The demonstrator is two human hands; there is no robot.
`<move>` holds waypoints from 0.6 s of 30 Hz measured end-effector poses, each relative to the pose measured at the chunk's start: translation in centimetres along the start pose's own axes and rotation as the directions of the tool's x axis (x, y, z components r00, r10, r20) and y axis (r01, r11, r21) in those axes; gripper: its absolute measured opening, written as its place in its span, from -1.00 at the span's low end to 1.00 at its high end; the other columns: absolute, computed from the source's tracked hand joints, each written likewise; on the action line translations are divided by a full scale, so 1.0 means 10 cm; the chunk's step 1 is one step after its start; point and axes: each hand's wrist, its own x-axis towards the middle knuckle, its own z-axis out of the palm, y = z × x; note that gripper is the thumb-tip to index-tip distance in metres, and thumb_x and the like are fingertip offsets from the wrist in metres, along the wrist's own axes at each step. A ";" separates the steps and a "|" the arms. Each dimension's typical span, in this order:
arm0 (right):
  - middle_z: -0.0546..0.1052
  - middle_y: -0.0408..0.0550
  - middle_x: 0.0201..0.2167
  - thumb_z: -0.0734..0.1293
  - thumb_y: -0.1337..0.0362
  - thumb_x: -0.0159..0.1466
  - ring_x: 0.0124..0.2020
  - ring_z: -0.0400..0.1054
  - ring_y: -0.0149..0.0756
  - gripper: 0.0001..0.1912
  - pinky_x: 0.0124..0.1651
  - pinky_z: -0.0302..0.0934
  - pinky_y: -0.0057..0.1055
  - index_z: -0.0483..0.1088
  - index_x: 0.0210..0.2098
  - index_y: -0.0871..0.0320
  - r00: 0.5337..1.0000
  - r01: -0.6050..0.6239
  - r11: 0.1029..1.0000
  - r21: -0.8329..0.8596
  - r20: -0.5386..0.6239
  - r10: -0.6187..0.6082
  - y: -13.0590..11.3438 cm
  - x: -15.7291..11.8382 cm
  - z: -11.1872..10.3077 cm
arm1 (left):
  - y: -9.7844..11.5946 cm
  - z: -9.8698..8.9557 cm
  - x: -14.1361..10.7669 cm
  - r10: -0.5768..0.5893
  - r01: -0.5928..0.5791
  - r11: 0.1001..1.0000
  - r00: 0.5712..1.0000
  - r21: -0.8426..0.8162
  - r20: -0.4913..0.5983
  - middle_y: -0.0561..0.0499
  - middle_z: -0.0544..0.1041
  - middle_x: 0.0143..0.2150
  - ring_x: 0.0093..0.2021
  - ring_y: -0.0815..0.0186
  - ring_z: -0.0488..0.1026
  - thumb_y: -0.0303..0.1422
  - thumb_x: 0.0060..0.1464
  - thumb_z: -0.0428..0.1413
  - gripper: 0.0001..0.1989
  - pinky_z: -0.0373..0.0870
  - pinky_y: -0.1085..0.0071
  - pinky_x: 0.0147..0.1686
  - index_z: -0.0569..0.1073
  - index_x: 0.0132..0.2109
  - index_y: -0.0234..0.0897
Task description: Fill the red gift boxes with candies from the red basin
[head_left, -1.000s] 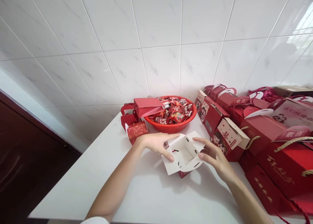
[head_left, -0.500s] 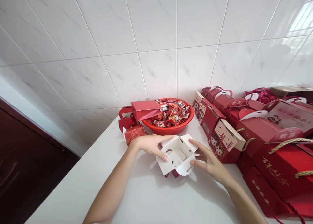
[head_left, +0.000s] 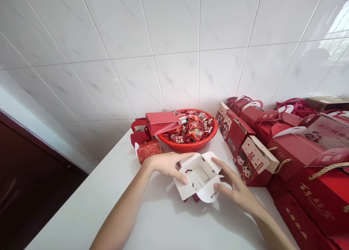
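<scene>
An opened box (head_left: 200, 173) with a white inside and spread flaps stands on the white table, its mouth facing up. My left hand (head_left: 170, 166) holds its left side, thumb on the near left flap and fingers along the far edge. On the right, my right hand (head_left: 230, 181) grips the right flaps between thumb and fingers. Beyond the box is a red basin (head_left: 188, 146) full of wrapped sweets (head_left: 195, 134). A plain red box (head_left: 162, 123) leans on the basin's left rim.
Small red boxes (head_left: 148, 150) lie left of the basin. Many red gift boxes (head_left: 308, 199), some with rope handles, fill the right side. A tiled wall (head_left: 177, 79) rises behind the white table (head_left: 109, 181).
The view has shifted slightly. My right thumb has moved a little along the near right flap, which is tilted further outward. Both hands remain on the box.
</scene>
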 end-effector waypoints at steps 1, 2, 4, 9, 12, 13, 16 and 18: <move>0.32 0.11 0.32 0.37 -0.02 0.27 0.21 0.34 -0.04 -0.23 0.19 0.33 -0.18 0.13 0.39 0.05 1.000 -0.005 1.000 0.002 -0.001 0.005 0.00 0.00 0.01 | 0.00 0.00 0.00 0.000 0.000 1.000 1.000 -0.010 0.002 0.06 0.43 0.30 0.12 0.10 0.46 -0.01 -0.11 0.34 0.12 0.38 0.41 -0.02 -0.07 0.49 0.11; 0.32 0.11 0.32 0.36 -0.03 0.28 0.22 0.34 -0.04 -0.23 0.19 0.33 -0.18 0.12 0.39 0.04 1.000 -0.012 1.000 0.003 -0.002 0.012 -0.01 0.00 0.01 | 0.00 0.00 0.00 -0.002 0.002 1.000 1.000 -0.019 0.003 0.06 0.44 0.29 0.11 0.10 0.46 -0.03 -0.11 0.34 0.12 0.38 0.41 -0.03 -0.07 0.49 0.11; 0.34 0.12 0.30 0.34 -0.07 0.30 0.19 0.37 -0.05 -0.22 0.17 0.34 -0.18 0.09 0.40 0.05 1.000 -0.024 1.000 -0.004 -0.006 0.024 -0.02 -0.01 0.02 | 0.01 0.00 0.01 0.000 0.000 1.000 1.000 -0.021 0.000 0.06 0.48 0.24 0.08 0.10 0.48 -0.05 -0.10 0.34 0.10 0.38 0.41 -0.04 -0.06 0.49 0.12; 0.36 0.17 0.28 0.33 -0.12 0.29 0.14 0.41 -0.04 -0.20 0.11 0.38 -0.18 0.09 0.39 0.07 0.998 -0.048 0.998 -0.033 -0.053 0.046 -0.05 -0.01 0.03 | 0.00 0.03 0.05 0.027 -0.027 1.000 0.999 -0.013 -0.021 0.04 0.47 0.26 0.10 0.07 0.48 0.02 -0.09 0.33 0.11 0.38 0.38 -0.02 -0.08 0.49 0.12; 0.33 0.17 0.31 0.32 -0.11 0.31 0.19 0.38 -0.03 -0.23 0.16 0.36 -0.16 0.10 0.40 0.06 0.995 -0.045 0.997 -0.068 -0.092 0.038 -0.03 0.01 0.04 | -0.04 0.02 0.07 0.007 -0.007 1.000 0.999 -0.013 -0.041 0.02 0.37 0.36 0.21 0.00 0.40 0.06 -0.13 0.33 0.16 0.34 0.32 0.08 -0.10 0.49 0.11; 0.31 0.16 0.32 0.31 -0.09 0.32 0.22 0.36 -0.03 -0.24 0.19 0.34 -0.15 0.11 0.40 0.05 0.994 -0.035 0.995 -0.090 -0.106 0.025 -0.01 0.02 0.05 | -0.06 0.01 0.08 0.006 -0.007 1.000 0.999 -0.017 -0.037 0.02 0.37 0.36 0.22 -0.02 0.39 0.07 -0.14 0.34 0.17 0.34 0.30 0.11 -0.11 0.50 0.11; 0.32 0.15 0.33 0.32 -0.06 0.32 0.29 0.29 0.01 -0.26 0.24 0.31 -0.15 0.14 0.40 0.03 0.988 0.010 0.987 -0.159 -0.151 -0.034 0.09 0.03 0.10 | -0.13 -0.01 0.12 -0.009 0.009 0.999 1.000 -0.044 -0.009 0.04 0.43 0.30 0.20 -0.02 0.42 0.06 -0.18 0.36 0.20 0.34 0.25 0.12 -0.12 0.49 0.17; 0.34 0.16 0.32 0.31 -0.05 0.33 0.30 0.30 0.03 -0.28 0.19 0.35 -0.20 0.16 0.39 0.04 0.976 0.035 0.985 -0.170 -0.204 -0.070 0.17 0.02 0.14 | -0.19 -0.02 0.15 -0.029 0.029 0.998 1.000 -0.052 -0.005 0.04 0.44 0.30 0.19 -0.04 0.43 0.06 -0.22 0.38 0.22 0.36 0.24 0.11 -0.10 0.48 0.18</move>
